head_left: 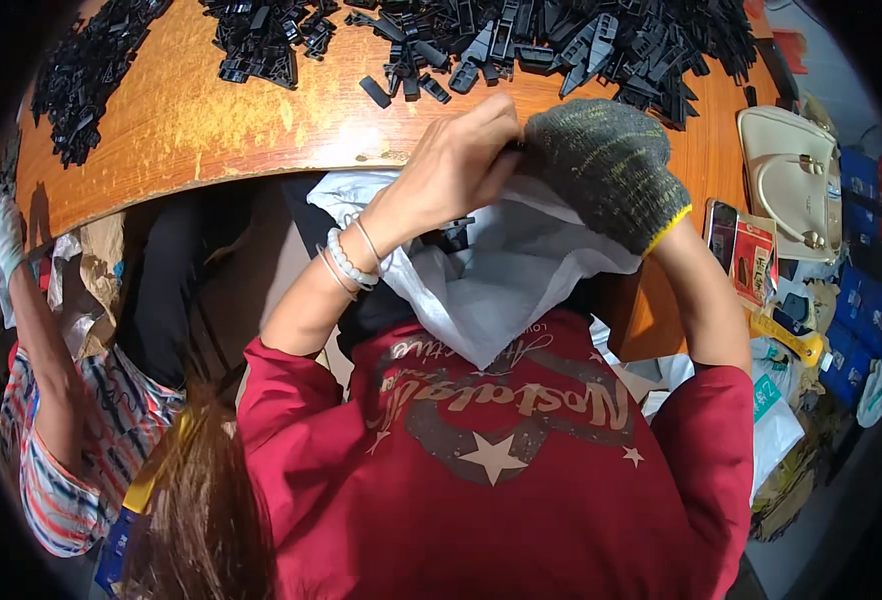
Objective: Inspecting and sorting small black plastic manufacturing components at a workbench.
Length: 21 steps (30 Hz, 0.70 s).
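My bare left hand (461,150), with bracelets at the wrist, is closed in a pinch at the table's front edge. Against its fingertips shows a sliver of a small black plastic part (513,146), mostly hidden. My right hand (601,165) wears a dark grey knitted glove with a yellow cuff; its fingers curl in close to the left hand, and what they grip is covered. Below both hands a white sack (506,270) lies open over my lap, with a black piece (453,232) visible near its mouth.
Several heaps of black plastic parts (601,50) cover the far side of the wooden table (191,130). At the right are a cream handbag (791,175), a phone (721,232) and a red box (754,262). On the left sits another person in a striped shirt (61,480), with a gloved hand (7,235) at the table edge.
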Each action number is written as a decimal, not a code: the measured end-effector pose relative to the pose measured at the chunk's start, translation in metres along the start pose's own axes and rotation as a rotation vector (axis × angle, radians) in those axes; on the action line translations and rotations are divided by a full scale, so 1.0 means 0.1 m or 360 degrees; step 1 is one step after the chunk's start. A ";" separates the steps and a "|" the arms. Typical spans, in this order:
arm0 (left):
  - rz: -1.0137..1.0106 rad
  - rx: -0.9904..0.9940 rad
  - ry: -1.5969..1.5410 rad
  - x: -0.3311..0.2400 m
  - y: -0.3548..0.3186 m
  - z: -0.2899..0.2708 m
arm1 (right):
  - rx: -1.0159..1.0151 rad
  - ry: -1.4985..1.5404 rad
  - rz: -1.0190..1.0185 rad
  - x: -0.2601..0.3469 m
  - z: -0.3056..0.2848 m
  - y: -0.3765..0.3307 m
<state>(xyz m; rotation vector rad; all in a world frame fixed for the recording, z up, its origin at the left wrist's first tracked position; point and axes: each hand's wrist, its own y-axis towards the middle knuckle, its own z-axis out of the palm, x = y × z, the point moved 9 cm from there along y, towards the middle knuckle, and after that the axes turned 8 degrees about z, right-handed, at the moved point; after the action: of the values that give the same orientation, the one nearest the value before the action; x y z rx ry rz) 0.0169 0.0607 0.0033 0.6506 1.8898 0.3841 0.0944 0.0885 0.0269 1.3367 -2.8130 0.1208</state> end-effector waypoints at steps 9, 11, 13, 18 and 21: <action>-0.0060 0.0029 0.0280 0.01 -0.02 0.00 | -0.0159 0.0051 0.0016 -0.02 0.06 -0.20; -0.0159 0.0043 0.0200 0.03 -0.09 -0.08 | -0.0318 0.0193 0.0086 -0.13 0.07 -0.42; -0.0023 -0.0014 0.0244 -0.07 -0.09 -0.14 | -0.0365 0.0253 0.0007 -0.10 -0.06 -0.59; -0.0744 -0.0090 -0.1410 0.03 -0.22 -0.02 | -0.0340 0.1362 0.0292 -0.26 -0.09 -0.69; -0.0905 -0.0198 -0.1747 0.04 -0.29 0.01 | -0.0355 0.1404 0.0304 -0.20 -0.17 -0.69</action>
<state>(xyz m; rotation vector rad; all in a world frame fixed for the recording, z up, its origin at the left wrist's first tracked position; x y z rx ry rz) 0.0086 0.0396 -0.0160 0.1300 0.9033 -0.2144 0.1604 0.0614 0.0473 0.7025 -2.1010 0.3013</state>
